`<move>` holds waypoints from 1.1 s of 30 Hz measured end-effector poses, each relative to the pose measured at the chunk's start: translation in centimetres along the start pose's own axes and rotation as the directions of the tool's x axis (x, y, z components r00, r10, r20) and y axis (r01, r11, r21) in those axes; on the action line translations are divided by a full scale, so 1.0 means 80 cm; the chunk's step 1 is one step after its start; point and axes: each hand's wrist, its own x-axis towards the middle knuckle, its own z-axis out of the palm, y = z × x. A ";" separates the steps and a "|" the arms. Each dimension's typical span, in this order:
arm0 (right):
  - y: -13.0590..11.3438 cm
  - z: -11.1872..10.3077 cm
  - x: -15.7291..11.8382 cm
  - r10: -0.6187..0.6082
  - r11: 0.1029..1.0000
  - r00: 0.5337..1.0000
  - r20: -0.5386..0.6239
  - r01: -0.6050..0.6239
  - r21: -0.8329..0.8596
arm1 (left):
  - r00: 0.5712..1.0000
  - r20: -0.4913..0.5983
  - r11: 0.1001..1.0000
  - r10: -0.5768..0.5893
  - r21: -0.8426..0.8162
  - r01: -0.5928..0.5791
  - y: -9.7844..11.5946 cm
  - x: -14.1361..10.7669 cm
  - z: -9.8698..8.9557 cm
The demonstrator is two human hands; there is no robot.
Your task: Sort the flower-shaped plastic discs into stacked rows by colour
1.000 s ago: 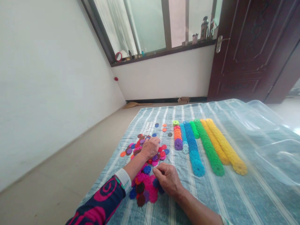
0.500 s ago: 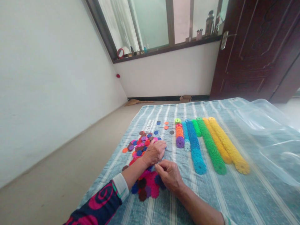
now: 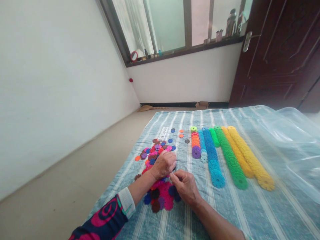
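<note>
A loose pile of flower-edged plastic discs [image 3: 165,193] in pink, blue, brown, purple and orange lies on a striped blue-grey cloth [image 3: 175,226]. My left hand [image 3: 164,164] rests over the middle of this pile, fingers curled downward; whatever they grip is hidden beneath them. Just right of it, my right hand [image 3: 186,186] is closed, thumb and fingertips pressed together at the pile's edge. Anything in that pinch is too small to make out. Further right, overlapping discs form rows: orange and purple [image 3: 196,143], blue [image 3: 215,163], green [image 3: 231,160] and yellow [image 3: 252,160].
Clear plastic containers [image 3: 290,128] stand at the cloth's right side. A few single discs [image 3: 181,136] lie between the pile and the rows. Beyond the cloth are a white wall [image 3: 182,83], a window ledge with small items and a dark red door [image 3: 277,56].
The view has shifted slightly, moving the scene rightward. My left hand has drawn back a little over the pile, its fingers more curled. My right hand stays pinched beside it.
</note>
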 end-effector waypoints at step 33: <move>-0.001 -0.001 -0.001 0.002 0.999 1.000 -0.010 -0.002 -0.052 | 0.821 0.286 0.843 -0.493 -0.077 0.533 -0.069 0.042 -0.036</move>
